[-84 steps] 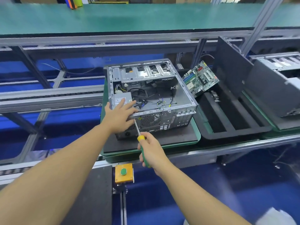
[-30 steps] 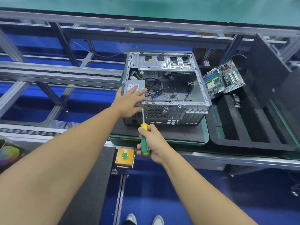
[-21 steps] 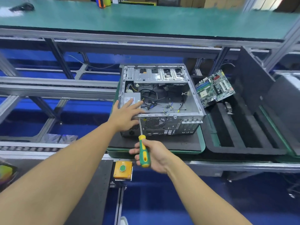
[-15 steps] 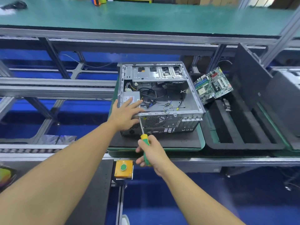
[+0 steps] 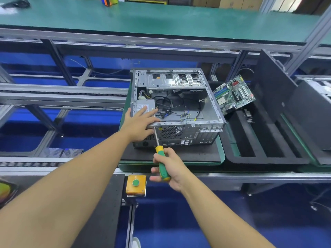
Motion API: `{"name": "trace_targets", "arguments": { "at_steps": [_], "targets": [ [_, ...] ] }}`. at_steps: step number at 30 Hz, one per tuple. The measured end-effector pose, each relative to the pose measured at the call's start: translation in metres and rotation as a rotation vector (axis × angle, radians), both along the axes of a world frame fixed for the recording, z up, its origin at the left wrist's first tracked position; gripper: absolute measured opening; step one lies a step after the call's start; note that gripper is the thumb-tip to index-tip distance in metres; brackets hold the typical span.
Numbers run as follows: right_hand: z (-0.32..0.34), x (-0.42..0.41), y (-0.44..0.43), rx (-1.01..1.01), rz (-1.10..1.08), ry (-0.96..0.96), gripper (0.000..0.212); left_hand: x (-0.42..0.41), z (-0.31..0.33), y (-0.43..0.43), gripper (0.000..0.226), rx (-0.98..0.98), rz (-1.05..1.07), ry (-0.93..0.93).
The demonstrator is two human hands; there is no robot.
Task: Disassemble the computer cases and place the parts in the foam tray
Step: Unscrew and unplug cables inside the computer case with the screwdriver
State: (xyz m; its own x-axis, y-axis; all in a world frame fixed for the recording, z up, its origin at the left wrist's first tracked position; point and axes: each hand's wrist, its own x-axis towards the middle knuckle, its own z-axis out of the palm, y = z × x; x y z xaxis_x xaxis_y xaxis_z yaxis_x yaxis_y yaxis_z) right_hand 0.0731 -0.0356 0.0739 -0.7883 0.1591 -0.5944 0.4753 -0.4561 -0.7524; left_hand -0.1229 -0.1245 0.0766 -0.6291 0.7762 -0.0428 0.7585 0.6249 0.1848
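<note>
From the head camera, the opened computer case [image 5: 188,137] lies on its side on a black mat atop a green carrier [image 5: 222,154], rear panel toward the person. The left hand [image 5: 140,126] rests flat, fingers straight and spread, over the case's rear top edge and the power supply [image 5: 143,106]. The right hand [image 5: 172,167] grips a green-and-yellow screwdriver [image 5: 159,151], its tip against the rear panel just left of the fan grille. To the right, a motherboard [image 5: 234,94] leans tilted at the far end of the black foam tray [image 5: 265,159]. A yellow button box [image 5: 136,186] sits below.
</note>
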Motion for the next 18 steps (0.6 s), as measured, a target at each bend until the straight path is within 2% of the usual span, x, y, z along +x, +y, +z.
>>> {"name": "trace_targets", "arguments": {
  "at_steps": [6, 8, 12, 16, 18],
  "targets": [
    [0.011, -0.006, 0.003, -0.214, 0.029, -0.047, 0.032, 0.002, 0.002, 0.000, 0.044, 0.004, 0.000, -0.014],
    [0.011, -0.004, 0.002, -0.209, 0.053, -0.038, 0.033, 0.002, 0.002, 0.000, 0.044, 0.005, -0.001, -0.011],
    [0.005, 0.000, -0.006, -0.075, 0.022, 0.028, 0.013, 0.002, 0.002, 0.000, 0.048, 0.003, 0.000, -0.020],
    [0.002, -0.002, -0.007, -0.027, -0.022, -0.032, 0.032, 0.001, 0.001, -0.001, 0.051, -0.007, -0.006, -0.017],
    [0.006, -0.004, -0.005, -0.093, -0.019, -0.053, 0.031, 0.001, 0.002, -0.001, 0.051, -0.007, -0.006, -0.021]
  ]
}}
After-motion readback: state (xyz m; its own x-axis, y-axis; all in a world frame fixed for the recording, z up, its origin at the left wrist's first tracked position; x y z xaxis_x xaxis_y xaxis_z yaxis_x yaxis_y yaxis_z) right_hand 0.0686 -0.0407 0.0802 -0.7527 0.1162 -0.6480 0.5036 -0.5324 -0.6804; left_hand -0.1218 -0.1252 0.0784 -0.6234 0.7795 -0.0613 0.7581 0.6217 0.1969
